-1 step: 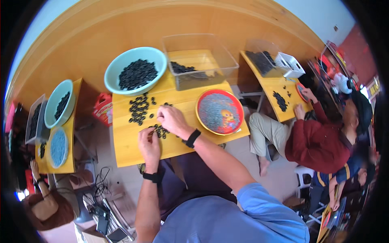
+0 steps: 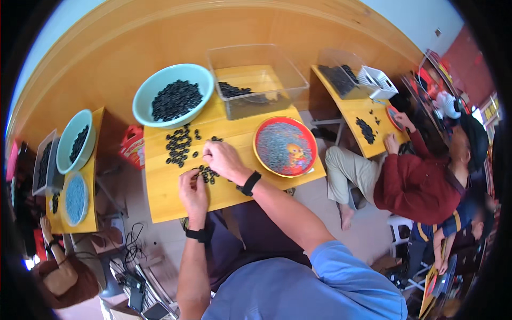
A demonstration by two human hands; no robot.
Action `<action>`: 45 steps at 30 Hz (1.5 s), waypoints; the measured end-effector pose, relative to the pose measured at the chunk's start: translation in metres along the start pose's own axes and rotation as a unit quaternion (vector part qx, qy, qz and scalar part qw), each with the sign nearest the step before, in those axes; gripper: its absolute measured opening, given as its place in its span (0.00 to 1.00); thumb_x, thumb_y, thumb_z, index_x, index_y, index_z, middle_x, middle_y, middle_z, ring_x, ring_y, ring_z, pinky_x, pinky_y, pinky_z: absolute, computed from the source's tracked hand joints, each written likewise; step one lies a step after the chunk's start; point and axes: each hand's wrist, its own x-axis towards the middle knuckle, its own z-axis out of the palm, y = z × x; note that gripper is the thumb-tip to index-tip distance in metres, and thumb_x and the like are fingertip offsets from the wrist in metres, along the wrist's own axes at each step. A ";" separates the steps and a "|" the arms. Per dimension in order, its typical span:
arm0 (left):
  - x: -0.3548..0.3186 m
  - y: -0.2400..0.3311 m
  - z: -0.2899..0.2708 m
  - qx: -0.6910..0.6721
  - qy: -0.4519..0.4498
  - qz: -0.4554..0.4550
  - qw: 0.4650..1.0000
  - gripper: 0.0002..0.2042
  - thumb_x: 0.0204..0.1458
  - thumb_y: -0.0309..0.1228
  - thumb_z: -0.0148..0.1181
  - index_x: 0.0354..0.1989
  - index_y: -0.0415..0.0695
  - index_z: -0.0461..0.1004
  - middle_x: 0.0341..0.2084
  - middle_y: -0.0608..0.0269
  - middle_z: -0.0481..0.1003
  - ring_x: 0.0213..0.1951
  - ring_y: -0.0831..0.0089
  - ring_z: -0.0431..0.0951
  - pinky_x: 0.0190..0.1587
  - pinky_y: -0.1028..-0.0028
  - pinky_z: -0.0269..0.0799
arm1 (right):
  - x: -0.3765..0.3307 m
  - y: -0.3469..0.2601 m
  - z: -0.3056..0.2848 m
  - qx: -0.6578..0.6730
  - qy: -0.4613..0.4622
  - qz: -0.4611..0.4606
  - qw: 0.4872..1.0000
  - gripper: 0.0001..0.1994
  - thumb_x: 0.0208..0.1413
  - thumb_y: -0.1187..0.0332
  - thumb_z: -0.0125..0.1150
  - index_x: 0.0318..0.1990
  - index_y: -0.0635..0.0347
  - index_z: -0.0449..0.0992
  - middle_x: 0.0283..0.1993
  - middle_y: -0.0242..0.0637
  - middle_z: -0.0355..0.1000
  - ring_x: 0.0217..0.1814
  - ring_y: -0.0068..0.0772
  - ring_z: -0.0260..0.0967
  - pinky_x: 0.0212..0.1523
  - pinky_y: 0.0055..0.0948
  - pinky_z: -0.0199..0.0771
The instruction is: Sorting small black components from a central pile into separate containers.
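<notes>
My left hand (image 2: 194, 194) is closed in a pinch at the near part of the yellow table (image 2: 234, 200). My right hand (image 2: 223, 159), also closed with curled fingers, is just right of it and a little farther off. What either hand holds is too small or hidden. Small black rounded pieces (image 2: 209, 175) lie beside and between the hands. A larger group of the same pieces (image 2: 178, 145) is spread beyond them to the left. Right of my right hand stands a round red dish with a yellow rim (image 2: 255, 143), filled with many small grey bits.
A pale green basin (image 2: 140, 104) heaped with black pieces and a clear plastic bin (image 2: 298, 84) stand at the back. Side tables hold a basin (image 2: 90, 140), a blue-filled dish (image 2: 76, 200) and a white basket (image 2: 381, 85). A person in dark red (image 2: 416, 186) works at the right.
The whole view has shifted slightly, so the table and its contents appear a little farther left. Both hands keep nearly the same pose among the black pieces.
</notes>
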 end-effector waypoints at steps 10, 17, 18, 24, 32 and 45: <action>-0.003 0.006 0.006 -0.020 -0.044 -0.024 0.999 0.08 0.56 0.22 0.61 0.43 0.37 0.78 0.33 0.60 0.79 0.35 0.74 0.77 0.41 0.76 0.73 | -0.028 0.011 -0.004 0.068 -0.063 -0.063 0.994 0.02 0.47 0.79 0.58 0.29 0.67 0.75 0.30 0.51 0.76 0.37 0.54 0.75 0.38 0.45 0.73; -0.003 0.003 0.005 -0.115 -0.066 -0.096 0.987 0.09 0.55 0.22 0.62 0.44 0.36 0.78 0.33 0.61 0.79 0.35 0.78 0.76 0.41 0.77 0.72 | -0.038 0.005 -0.011 0.084 -0.070 -0.079 0.991 0.04 0.46 0.78 0.59 0.31 0.68 0.74 0.32 0.52 0.76 0.39 0.54 0.75 0.38 0.44 0.73; -0.003 0.005 0.005 -0.100 -0.076 -0.102 0.987 0.09 0.56 0.21 0.62 0.45 0.36 0.78 0.33 0.61 0.79 0.35 0.76 0.76 0.42 0.77 0.72 | -0.039 0.006 -0.011 0.084 -0.070 -0.077 0.991 0.04 0.46 0.78 0.59 0.31 0.68 0.74 0.32 0.52 0.76 0.39 0.54 0.75 0.38 0.44 0.73; 0.000 0.006 0.005 -0.024 -0.049 0.020 0.998 0.09 0.56 0.19 0.58 0.44 0.36 0.79 0.36 0.58 0.77 0.38 0.69 0.76 0.43 0.74 0.72 | -0.045 0.022 -0.009 -0.012 -0.077 -0.016 0.997 0.04 0.52 0.76 0.58 0.35 0.68 0.73 0.36 0.48 0.75 0.41 0.54 0.73 0.42 0.46 0.73; -0.005 -0.006 0.003 -0.080 -0.033 -0.093 0.992 0.06 0.57 0.22 0.60 0.41 0.35 0.78 0.30 0.66 0.77 0.30 0.81 0.74 0.36 0.80 0.70 | -0.078 0.004 -0.089 -0.036 0.055 0.007 0.998 0.04 0.54 0.69 0.60 0.34 0.57 0.76 0.33 0.41 0.76 0.37 0.47 0.75 0.37 0.43 0.74; -0.002 -0.005 0.004 -0.089 -0.022 -0.045 0.995 0.04 0.54 0.21 0.63 0.38 0.37 0.80 0.31 0.65 0.79 0.29 0.82 0.72 0.34 0.80 0.69 | -0.096 0.098 -0.212 -0.273 0.022 0.251 0.929 0.05 0.49 0.72 0.58 0.30 0.53 0.81 0.36 0.44 0.79 0.40 0.50 0.77 0.41 0.43 0.76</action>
